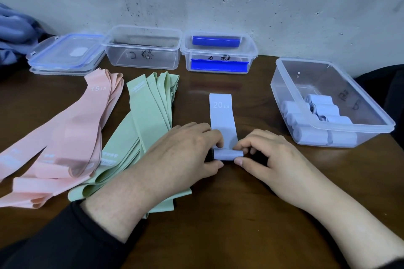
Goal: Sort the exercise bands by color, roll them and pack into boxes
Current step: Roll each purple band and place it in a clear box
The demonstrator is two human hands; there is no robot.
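Note:
A pale blue exercise band [222,116] marked 20 LB lies flat on the brown table, its near end curled into a small roll. My left hand [185,150] pinches the roll's left end and my right hand [269,155] pinches its right end. Several rolled pale blue bands [317,120] lie in the clear box [371,116] at the right. A pile of green bands [148,120] lies under my left forearm. Pink bands [72,135] are spread out at the far left.
Two more clear boxes stand by the wall: an empty one [142,50] and one with blue lid clips [218,54]. Stacked lids [65,52] lie left of them. Blue-grey cloth [15,33] sits at the far left. The table's right edge is near the filled box.

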